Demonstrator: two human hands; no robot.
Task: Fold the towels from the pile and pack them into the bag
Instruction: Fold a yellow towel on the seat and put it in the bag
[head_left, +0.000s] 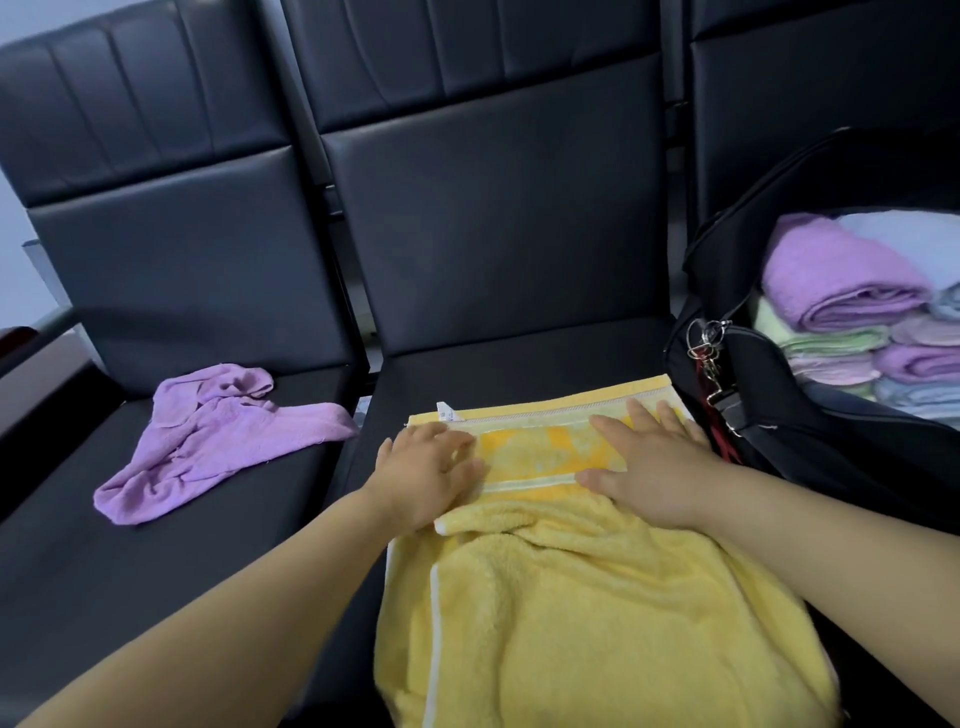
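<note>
- Black padded seats in a row, backrests filling the upper half of the frame; work happens on the middle seat (493, 374).
- Left hand (431, 467), centre of frame: grip apart, fingers loosely bent and resting on the woven band of the yellow towel (571, 597). No clear pinch visible.
- Right hand (649, 467), just right of centre: grip apart, palm flat, fingers spread, pressing the same band near the towel's far right corner.
- Both hands appear to be smoothing or pinning the far end flat; judged to be the start of a fold, no fold made yet.
- Yellow towel lies on the middle seat. Far hem runs left to right across the frame, rising slightly to the right, with a small white label (445, 411) at its left corner.
- Long axis runs from that hem toward the lower edge of the frame; near part is rumpled and bunched, with one side turned over.
- Purple towel (218, 441), crumpled and unfolded, on the left seat, well apart from the hands.
- Bag (831, 431), black, open, at right edge of frame, just beside the yellow towel; metal rings (709, 343) hang at its near end.
- Folded towels (841, 291) stacked inside: purple, green, pink, blue, white.
- Progress: most packed. Two towels visible outside the bag, both left to fold and pack.
</note>
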